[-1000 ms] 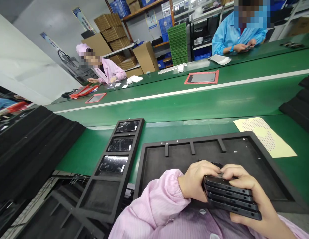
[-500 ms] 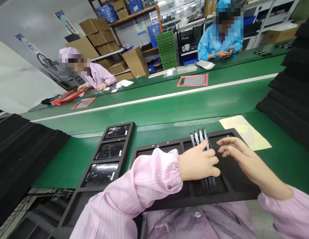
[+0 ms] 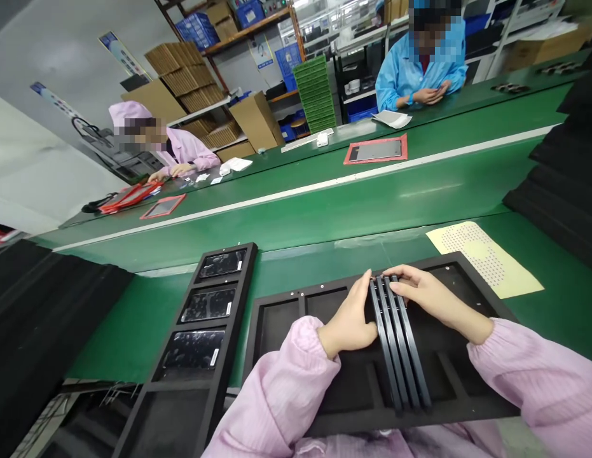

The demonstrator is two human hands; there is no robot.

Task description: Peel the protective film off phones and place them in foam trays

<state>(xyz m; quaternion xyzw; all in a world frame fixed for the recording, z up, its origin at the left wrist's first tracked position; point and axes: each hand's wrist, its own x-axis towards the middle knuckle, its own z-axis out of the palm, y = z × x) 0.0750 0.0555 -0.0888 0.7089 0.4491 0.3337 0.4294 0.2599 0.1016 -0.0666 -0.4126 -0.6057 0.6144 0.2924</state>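
Note:
Several slim dark phone-like panels (image 3: 399, 350) stand on edge side by side, their long edges facing up. They rest on a black compartmented foam tray (image 3: 281, 324) in front of me. My left hand (image 3: 350, 321) presses against the left side of the stack, thumb and fingers closed along it. From the right, my right hand (image 3: 426, 294) grips the upper end of the same stack, its fingertips around the far end. Whether the panels are whole phones or only screens cannot be made out.
Left of me, another black tray (image 3: 241, 289) holds glossy phone screens with small white labels. A yellow dotted sheet (image 3: 484, 257) lies to the right. Black foam stacks flank both sides. Across the green bench, a co-worker in pink and one in blue work. A red-framed panel (image 3: 376, 150) lies there.
My left hand has moved from across the top of the panels to their left side. My right hand, apart before, now grips them. The panels show more fully and closer to me.

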